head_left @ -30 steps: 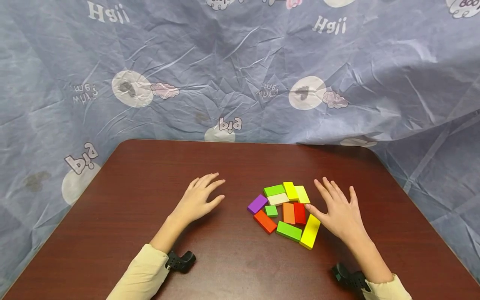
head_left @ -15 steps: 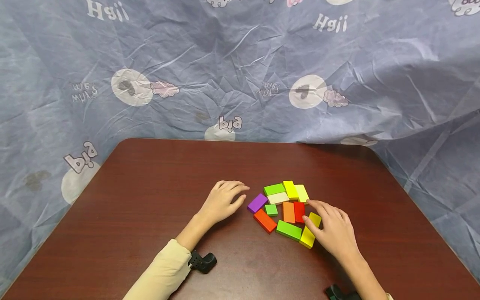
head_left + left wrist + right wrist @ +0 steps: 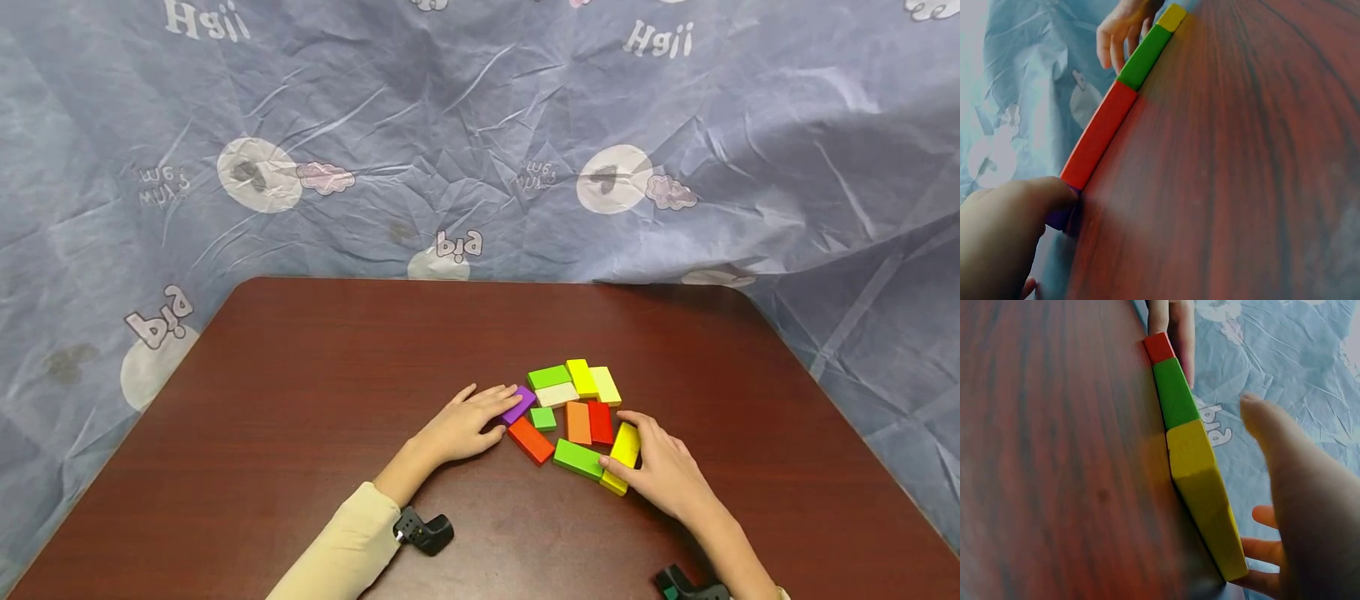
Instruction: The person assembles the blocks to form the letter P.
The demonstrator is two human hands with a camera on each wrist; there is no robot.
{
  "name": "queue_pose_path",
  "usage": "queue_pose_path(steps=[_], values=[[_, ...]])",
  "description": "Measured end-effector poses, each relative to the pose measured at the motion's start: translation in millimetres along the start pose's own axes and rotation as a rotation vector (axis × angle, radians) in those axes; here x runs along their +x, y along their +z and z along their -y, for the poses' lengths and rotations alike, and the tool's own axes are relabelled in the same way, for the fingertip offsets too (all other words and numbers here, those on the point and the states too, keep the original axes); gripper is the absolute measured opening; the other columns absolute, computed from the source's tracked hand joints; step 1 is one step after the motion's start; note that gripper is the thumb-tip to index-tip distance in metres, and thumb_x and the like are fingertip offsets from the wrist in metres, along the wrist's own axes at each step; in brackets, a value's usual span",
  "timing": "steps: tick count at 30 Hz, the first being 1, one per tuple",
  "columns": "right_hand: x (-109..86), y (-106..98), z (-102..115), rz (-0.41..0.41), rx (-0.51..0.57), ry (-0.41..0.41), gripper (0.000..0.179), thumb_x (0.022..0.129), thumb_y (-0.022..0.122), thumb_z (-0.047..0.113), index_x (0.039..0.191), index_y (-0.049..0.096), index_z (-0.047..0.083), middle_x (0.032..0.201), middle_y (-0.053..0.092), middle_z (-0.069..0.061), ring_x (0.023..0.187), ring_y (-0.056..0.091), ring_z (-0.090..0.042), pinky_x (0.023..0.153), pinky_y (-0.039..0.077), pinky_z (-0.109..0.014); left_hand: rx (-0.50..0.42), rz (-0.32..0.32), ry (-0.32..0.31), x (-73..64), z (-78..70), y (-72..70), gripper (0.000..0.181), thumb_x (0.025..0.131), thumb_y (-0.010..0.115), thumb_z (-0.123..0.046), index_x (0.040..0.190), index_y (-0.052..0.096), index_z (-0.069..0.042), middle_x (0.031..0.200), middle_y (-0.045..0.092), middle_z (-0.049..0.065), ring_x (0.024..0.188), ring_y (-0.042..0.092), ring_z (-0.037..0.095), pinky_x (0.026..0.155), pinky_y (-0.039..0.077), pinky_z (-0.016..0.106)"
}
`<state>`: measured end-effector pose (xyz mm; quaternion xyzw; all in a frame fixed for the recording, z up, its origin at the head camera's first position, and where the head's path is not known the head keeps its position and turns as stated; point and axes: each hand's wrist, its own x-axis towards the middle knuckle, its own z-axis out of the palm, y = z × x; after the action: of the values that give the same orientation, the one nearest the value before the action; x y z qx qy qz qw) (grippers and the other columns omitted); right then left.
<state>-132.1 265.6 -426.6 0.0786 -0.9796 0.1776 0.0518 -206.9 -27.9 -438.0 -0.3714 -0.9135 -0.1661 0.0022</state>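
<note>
My left hand [image 3: 461, 427] lies at the left of a group of coloured blocks, with extended fingers over the purple block [image 3: 527, 402]. Its thumb points toward the orange-red block [image 3: 530, 441] and, in the left wrist view, covers part of the purple block [image 3: 1057, 219]. On the other side, my right hand [image 3: 663, 467] spans the long yellow block [image 3: 625, 446]. The right fingertips are at that block's far end, while the thumb [image 3: 1266, 428] hovers above it in the right wrist view. A green block [image 3: 577, 459] lies against the yellow one.
Inside the group lie a small green block [image 3: 542, 419], an orange block [image 3: 578, 423] and a red block [image 3: 600, 423]. Behind them are green [image 3: 548, 377], cream [image 3: 557, 395], yellow [image 3: 581, 378] and pale yellow [image 3: 606, 386] blocks. A printed cloth [image 3: 450, 125] hangs behind the brown table [image 3: 337, 333].
My left hand has moved right, onto the purple block. My right hand has come left and down around the long yellow block. The blocks keep their arrangement.
</note>
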Motion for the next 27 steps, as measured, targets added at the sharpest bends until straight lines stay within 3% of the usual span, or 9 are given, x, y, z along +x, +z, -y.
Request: queue_pose_path(steps=[6, 10, 16, 21, 27], values=[[-3.0, 2, -5, 0.032, 0.032, -0.083, 0.075, 0.073, 0.067, 0.053, 0.125, 0.041, 0.006, 0.132, 0.043, -0.014, 0.120, 0.042, -0.032, 0.094, 0.030, -0.054, 0.091, -0.091, 0.008, -2.4, 5.0, 0.1, 0.046, 0.091, 0.051, -0.035, 0.134, 0.046, -0.020, 0.142, 0.042, -0.003, 0.130, 0.038, 0.014, 0.108, 0.030, 0.043], [-5.7, 2, -9, 0.066, 0.072, -0.092, 0.077, 0.072, 0.068, 0.053, 0.127, 0.039, 0.007, 0.135, 0.038, -0.015, 0.123, 0.037, -0.033, 0.095, 0.026, -0.053, 0.071, -0.138, -0.013, -1.2, 8.1, 0.2, 0.044, 0.087, 0.056, -0.039, 0.125, 0.056, -0.017, 0.139, 0.045, 0.000, 0.128, 0.042, 0.015, 0.106, 0.033, 0.039], [-9.4, 1, -12, 0.109, 0.090, -0.094, 0.088, 0.067, 0.071, 0.055, 0.132, 0.035, 0.008, 0.134, 0.037, -0.015, 0.122, 0.034, -0.033, 0.097, 0.024, -0.054, -0.097, -0.138, -0.072, -1.1, 12.9, 0.4, 0.044, 0.083, 0.060, -0.044, 0.116, 0.058, -0.016, 0.136, 0.047, 0.001, 0.126, 0.044, 0.016, 0.107, 0.032, 0.038], [-10.6, 0, -12, 0.133, 0.070, -0.100, 0.093, 0.066, 0.072, 0.054, 0.136, 0.033, 0.007, 0.134, 0.034, -0.013, 0.121, 0.034, -0.034, 0.096, 0.024, -0.055, -0.274, -0.183, -0.101, -0.4, 18.0, 2.1, 0.035, 0.084, 0.061, -0.040, 0.108, 0.058, -0.015, 0.125, 0.052, 0.003, 0.118, 0.049, 0.019, 0.102, 0.037, 0.040], [-7.5, -7, -11, 0.114, 0.056, -0.103, 0.089, 0.068, 0.072, 0.049, 0.136, 0.037, 0.006, 0.130, 0.038, -0.013, 0.116, 0.038, -0.033, 0.093, 0.032, -0.056, -0.425, -0.192, -0.123, -0.5, 25.7, 3.4, 0.038, 0.083, 0.064, -0.034, 0.117, 0.057, -0.017, 0.122, 0.047, 0.005, 0.113, 0.047, 0.020, 0.097, 0.042, 0.038]])
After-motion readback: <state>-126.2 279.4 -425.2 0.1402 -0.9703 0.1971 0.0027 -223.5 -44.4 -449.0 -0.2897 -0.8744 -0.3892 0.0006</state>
